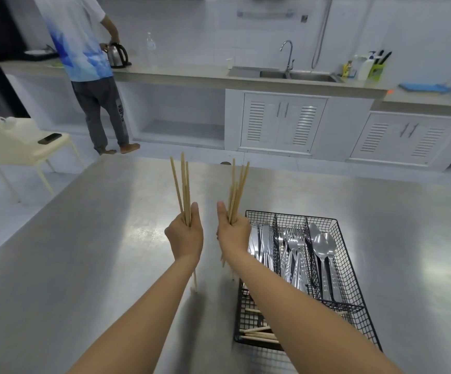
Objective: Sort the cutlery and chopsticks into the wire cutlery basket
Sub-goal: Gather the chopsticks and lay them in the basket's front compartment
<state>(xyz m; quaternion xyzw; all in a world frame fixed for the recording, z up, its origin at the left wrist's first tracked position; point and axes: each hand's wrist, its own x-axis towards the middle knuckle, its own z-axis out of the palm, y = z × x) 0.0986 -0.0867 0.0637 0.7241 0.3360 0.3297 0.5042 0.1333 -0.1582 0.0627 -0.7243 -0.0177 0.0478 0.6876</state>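
Observation:
My left hand (pixel 184 236) grips a bundle of wooden chopsticks (pixel 182 184) upright above the steel table. My right hand (pixel 233 232) holds a second bundle of chopsticks (pixel 237 190), also upright, just left of the black wire cutlery basket (pixel 351 268). The basket's three far compartments hold knives (pixel 262 244), forks (pixel 294 247) and spoons (pixel 324 247). Its near cross compartment holds a few more chopsticks (pixel 259 334), partly hidden by my right forearm.
The steel table (pixel 97 265) spreads wide to the left and right of the basket. A cream chair (pixel 22 149) with a phone stands at the left. A person stands at the far counter by a kettle (pixel 117 54). The sink (pixel 294 75) is behind.

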